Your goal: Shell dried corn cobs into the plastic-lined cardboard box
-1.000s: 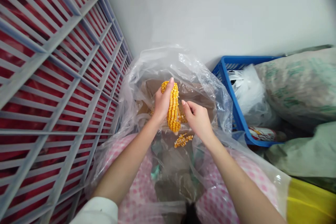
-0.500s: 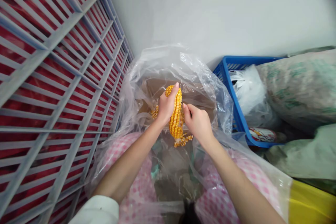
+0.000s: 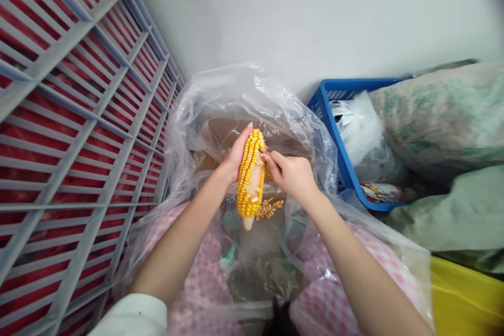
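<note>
An ear of corn (image 3: 246, 168) with yellow kernels is gripped in my left hand (image 3: 235, 157), whose thumb lies along its upper left side. A bare strip of pale cob shows down its right side, and the pale stub points down toward me. My right hand (image 3: 293, 173) is closed, its thumb and forefinger pinched at the ear's upper right edge beside the bare strip. A small dark spot shows at those fingertips; what they hold I cannot make out. Loose kernels (image 3: 270, 209) lie below the ear in a clear plastic bag (image 3: 236, 86) spread around my arms.
On the left stands a grey slatted crate (image 3: 79, 110) with red contents. At the right sits a blue basket (image 3: 338, 142) holding a white plastic bag (image 3: 360, 128), a can (image 3: 380, 192) and a large woven sack (image 3: 441, 115). A white wall (image 3: 295, 16) rises behind.
The ear has turned in my left hand, so its bare strip now faces up. My right fingers have moved from beside it onto its upper right edge. The whole view has shifted slightly.
</note>
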`<state>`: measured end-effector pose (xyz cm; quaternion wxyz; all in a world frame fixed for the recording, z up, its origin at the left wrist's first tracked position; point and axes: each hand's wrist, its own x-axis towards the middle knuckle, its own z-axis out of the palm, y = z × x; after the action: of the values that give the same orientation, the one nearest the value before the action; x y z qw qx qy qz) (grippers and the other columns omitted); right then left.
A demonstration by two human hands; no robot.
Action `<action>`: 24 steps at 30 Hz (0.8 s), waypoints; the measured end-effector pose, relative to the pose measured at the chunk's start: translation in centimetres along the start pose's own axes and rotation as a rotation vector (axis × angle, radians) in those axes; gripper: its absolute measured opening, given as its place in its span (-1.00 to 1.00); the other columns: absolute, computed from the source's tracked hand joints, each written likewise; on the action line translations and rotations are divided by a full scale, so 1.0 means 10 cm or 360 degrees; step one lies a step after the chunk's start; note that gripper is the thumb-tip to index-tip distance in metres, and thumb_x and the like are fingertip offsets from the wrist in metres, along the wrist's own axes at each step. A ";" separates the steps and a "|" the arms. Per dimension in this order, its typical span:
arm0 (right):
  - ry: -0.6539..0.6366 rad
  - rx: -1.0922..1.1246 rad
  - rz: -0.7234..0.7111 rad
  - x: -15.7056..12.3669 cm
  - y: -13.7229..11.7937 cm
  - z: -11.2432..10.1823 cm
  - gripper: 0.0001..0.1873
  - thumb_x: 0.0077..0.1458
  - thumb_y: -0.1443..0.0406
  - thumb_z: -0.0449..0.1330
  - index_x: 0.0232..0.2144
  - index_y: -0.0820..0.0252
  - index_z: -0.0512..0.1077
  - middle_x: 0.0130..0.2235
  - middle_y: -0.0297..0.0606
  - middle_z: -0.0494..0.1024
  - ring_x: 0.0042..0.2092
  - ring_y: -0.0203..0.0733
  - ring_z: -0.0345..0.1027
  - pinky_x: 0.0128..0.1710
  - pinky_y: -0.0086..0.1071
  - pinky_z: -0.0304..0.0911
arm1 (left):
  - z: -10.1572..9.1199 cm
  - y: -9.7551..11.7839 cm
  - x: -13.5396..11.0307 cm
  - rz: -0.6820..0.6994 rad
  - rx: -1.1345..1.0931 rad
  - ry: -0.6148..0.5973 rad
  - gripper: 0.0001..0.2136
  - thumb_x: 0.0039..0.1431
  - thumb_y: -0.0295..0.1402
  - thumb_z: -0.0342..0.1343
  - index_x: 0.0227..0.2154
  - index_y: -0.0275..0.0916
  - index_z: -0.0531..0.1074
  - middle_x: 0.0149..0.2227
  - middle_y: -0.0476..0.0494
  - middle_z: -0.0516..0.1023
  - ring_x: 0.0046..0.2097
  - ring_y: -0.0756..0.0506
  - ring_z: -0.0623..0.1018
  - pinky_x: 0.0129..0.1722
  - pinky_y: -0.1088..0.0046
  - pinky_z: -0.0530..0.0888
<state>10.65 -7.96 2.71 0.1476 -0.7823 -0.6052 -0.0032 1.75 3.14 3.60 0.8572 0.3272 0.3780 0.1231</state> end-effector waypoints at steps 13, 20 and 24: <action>0.0143 0.0342 0.0216 0.01 -0.10 -0.16 -0.54 0.16 0.11 -0.16 -0.60 0.20 0.32 -0.67 -0.38 0.29 -0.63 -0.42 0.05 -0.55 -0.47 -0.19 | -0.03 0.13 -0.03 0.0484 -0.0044 0.0111 -0.58 -0.09 0.08 0.02 -0.43 -0.23 0.36 -0.56 -0.07 0.48 -0.52 -0.03 0.50 -0.49 0.48 0.42; 0.0206 0.0869 0.0420 0.08 -0.26 -0.15 -0.56 0.14 0.09 -0.13 -0.67 0.19 0.16 -0.67 -0.44 0.14 -0.61 -0.42 -0.04 -0.56 -0.50 -0.14 | -0.06 0.15 0.00 0.0663 -0.0084 0.0194 -0.57 -0.12 0.07 0.05 -0.37 -0.22 0.34 -0.53 -0.05 0.48 -0.48 -0.02 0.52 -0.45 0.49 0.41; 0.0203 0.0941 0.0448 0.12 -0.30 -0.13 -0.58 0.14 0.11 -0.12 -0.65 0.19 0.18 -0.66 -0.44 0.15 -0.61 -0.42 -0.02 -0.56 -0.50 -0.14 | -0.02 0.12 -0.02 0.0634 -0.0045 0.0196 -0.58 -0.10 0.08 0.02 -0.44 -0.23 0.35 -0.53 -0.08 0.46 -0.45 -0.04 0.52 -0.42 0.46 0.41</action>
<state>8.34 -6.49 4.82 0.4048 -0.7797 -0.4554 0.1442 1.51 4.04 4.41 0.7958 0.3752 0.3557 0.3154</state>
